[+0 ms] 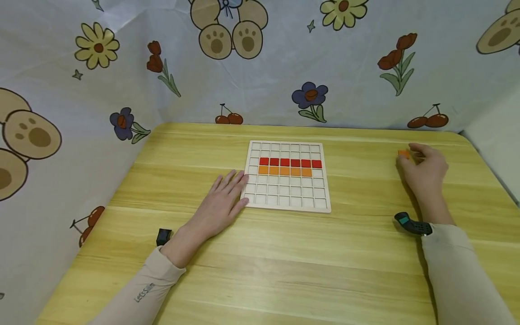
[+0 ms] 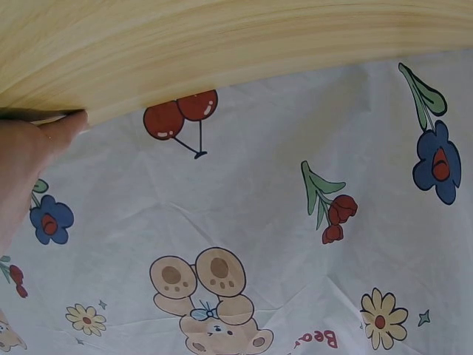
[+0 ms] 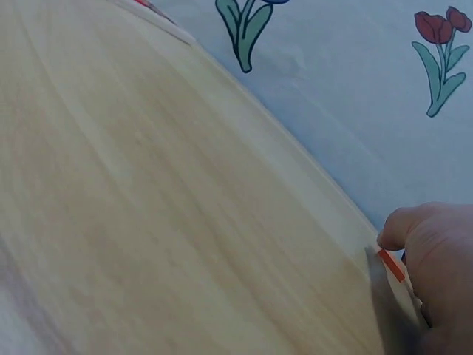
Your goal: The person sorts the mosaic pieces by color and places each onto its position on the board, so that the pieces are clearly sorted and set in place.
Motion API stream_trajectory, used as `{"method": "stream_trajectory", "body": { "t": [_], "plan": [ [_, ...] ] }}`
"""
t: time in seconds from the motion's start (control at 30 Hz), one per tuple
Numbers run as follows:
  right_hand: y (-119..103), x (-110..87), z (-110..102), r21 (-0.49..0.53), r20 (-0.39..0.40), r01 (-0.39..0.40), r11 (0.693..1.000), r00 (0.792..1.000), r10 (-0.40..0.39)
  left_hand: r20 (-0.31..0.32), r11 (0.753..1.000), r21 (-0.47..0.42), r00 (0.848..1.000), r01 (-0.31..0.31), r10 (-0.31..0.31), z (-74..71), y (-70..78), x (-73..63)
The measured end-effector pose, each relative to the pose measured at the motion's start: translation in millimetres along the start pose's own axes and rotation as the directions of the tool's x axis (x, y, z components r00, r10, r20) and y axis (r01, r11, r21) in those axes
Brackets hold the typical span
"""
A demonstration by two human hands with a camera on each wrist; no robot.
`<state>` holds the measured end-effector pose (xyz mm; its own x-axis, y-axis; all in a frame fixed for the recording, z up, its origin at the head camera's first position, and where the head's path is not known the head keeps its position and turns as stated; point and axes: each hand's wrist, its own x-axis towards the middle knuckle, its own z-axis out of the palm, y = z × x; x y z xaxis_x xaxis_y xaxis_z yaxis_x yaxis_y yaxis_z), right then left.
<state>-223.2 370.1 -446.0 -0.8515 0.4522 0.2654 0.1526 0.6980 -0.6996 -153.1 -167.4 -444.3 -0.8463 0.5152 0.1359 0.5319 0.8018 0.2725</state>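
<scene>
A pale square grid board (image 1: 289, 209) lies on the table, with a row of red square tiles (image 1: 285, 162) and, directly below it, a row of orange square tiles (image 1: 284, 171). My left hand (image 1: 217, 207) rests flat with its fingers spread, fingertips at the board's left edge. At the far right of the table, my right hand (image 1: 426, 169) pinches an orange tile (image 1: 403, 153) between thumb and fingers. In the right wrist view, that orange tile (image 3: 392, 265) shows beside the fingers, partly covered by the hand.
The wooden table (image 1: 260, 271) stretches around the board. Behind it hangs a white cloth (image 1: 268, 76) printed with flowers, cherries and bear feet. A dark wrist device (image 1: 412, 224) sits on the right wrist, another dark wrist device (image 1: 164, 237) on the left.
</scene>
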Motion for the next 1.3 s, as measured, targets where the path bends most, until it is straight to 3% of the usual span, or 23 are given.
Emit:
{"method": "stream_trajectory", "body": {
  "t": [0.13, 0.3, 0.6, 0.73, 0.87, 1.07, 1.3],
  "plan": [
    [-2.0, 1.6, 1.2, -0.026, 0.053, 0.003, 1.0, 0.999, -0.001, 0.002, 1.0, 0.004, 1.0, 0.004, -0.004, -0.1, -0.6, -0.4],
    [-3.3, 0.5, 3.0, -0.039, 0.06, 0.04, 0.998, 0.997, -0.038, 0.004, 1.0, 0.009, 1.0, 0.002, -0.002, 0.0, -0.9, -0.6],
    [-7.2, -3.2, 5.2, -0.03, 0.072, 0.177, 0.984, 0.982, -0.175, 0.003, 1.0, 0.004, 1.0, 0.003, -0.003, -0.1, -1.2, -1.3],
    [-10.4, -6.2, 9.2, 0.007, 0.101, 0.262, 0.965, 0.96, -0.261, 0.003, 1.0, 0.007, 1.0, 0.003, -0.003, -0.1, -1.5, -1.6],
    [-17.6, -10.8, 17.1, 0.052, 0.15, 0.349, 0.936, 0.923, -0.353, 0.002, 1.0, 0.004, 1.0, 0.004, -0.004, -0.9, -1.0, -2.1],
    [-30.3, -18.9, 25.4, 0.104, 0.201, 0.423, 0.9, 0.877, -0.436, 0.0, 1.0, -0.003, 1.0, 0.0, 0.0, -2.0, 0.1, -2.3],
    [-31.2, -19.4, 27.0, 0.078, 0.192, 0.435, 0.897, 0.876, -0.442, -0.008, 1.0, -0.002, 1.0, -0.007, 0.007, -2.9, 1.0, -1.7]
  ]
}}
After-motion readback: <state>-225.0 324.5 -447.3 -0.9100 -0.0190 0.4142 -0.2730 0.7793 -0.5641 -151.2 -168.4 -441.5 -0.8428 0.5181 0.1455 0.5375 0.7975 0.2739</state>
